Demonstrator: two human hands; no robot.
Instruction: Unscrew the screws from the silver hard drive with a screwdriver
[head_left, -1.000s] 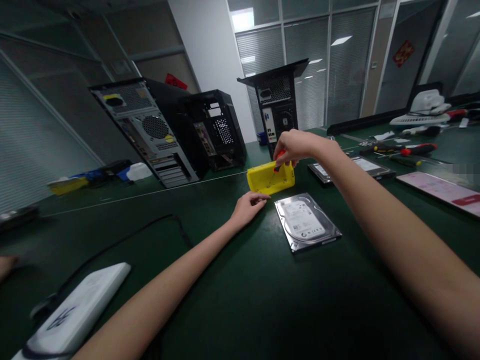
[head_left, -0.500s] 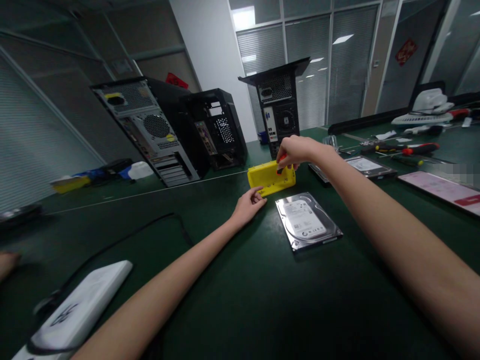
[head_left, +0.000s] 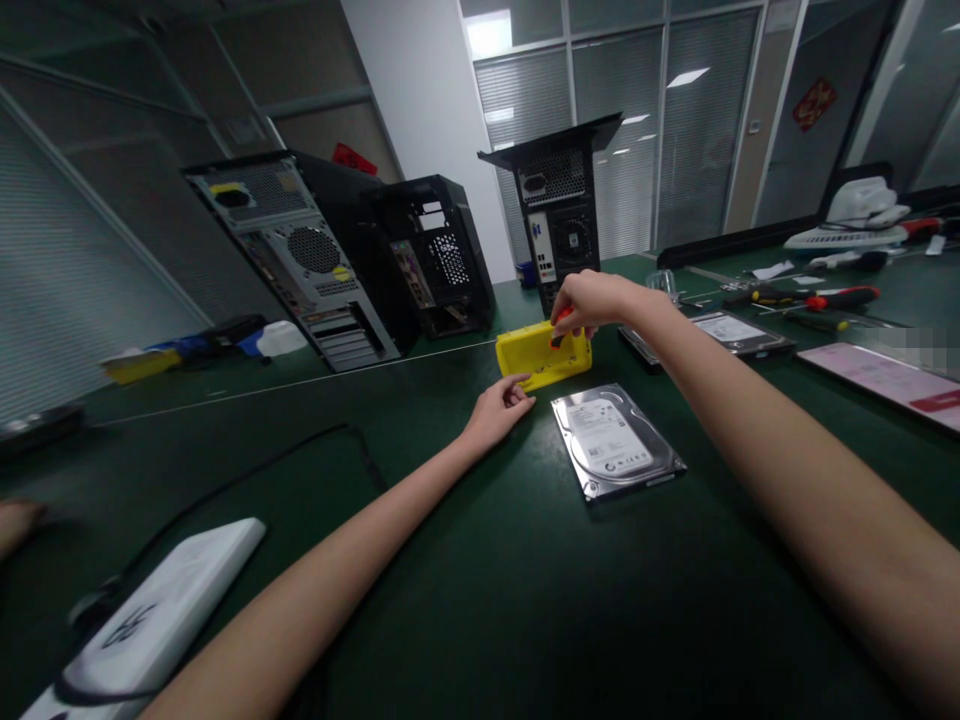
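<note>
A yellow plastic tray (head_left: 517,352) with small dark bits inside is on the green table. My right hand (head_left: 592,300) reaches over it, fingers pinched on a small red-and-black tool (head_left: 558,340), mostly hidden in the grip. The tool's dark end points down into the tray. At the tray's near left corner lies my left hand (head_left: 496,412), its index fingertip against the rim and its thumb apart from the loosely bent fingers. Just nearer to me, label side up, is a silver hard drive (head_left: 611,440), touched by neither hand.
Computer cases (head_left: 322,260) stand behind, another case (head_left: 559,220) beyond the tray. More hard drives (head_left: 731,330), screwdrivers (head_left: 844,298) and a pink-screened tablet (head_left: 885,380) lie right. A white power strip (head_left: 157,610) with a black cable is near left. Another person's hand (head_left: 19,522) shows at the left edge.
My right hand and the red-and-black tool have shifted very slightly left over the tray. My left hand stays at the corner.
</note>
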